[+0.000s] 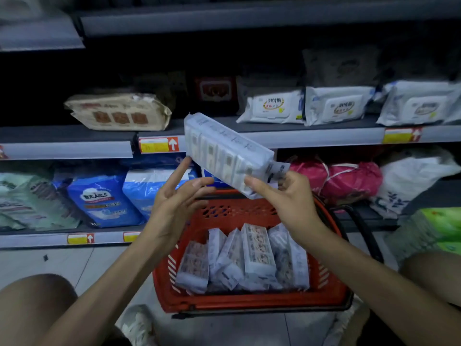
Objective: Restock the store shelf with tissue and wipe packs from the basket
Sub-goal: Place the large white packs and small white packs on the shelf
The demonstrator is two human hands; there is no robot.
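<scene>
Right hand (282,196) grips the pack (224,151) by its lower right end. The pack is tilted, upper end toward the middle shelf (311,136), and held above the basket (249,303). Left hand (179,198) is wide, fingers straight, index tip at the pack's lower left corner; contact unclear. Other packs (249,258) stand in the basket. Wipes (272,106) lie on the shelf.

held pack (224,151) print: blurred | price tag (159,145): unreadable | green pkg (441,227): cut off R edge

Bare shelf front (224,122), brown pack (119,112) left, wipe packs (272,107) right
</scene>
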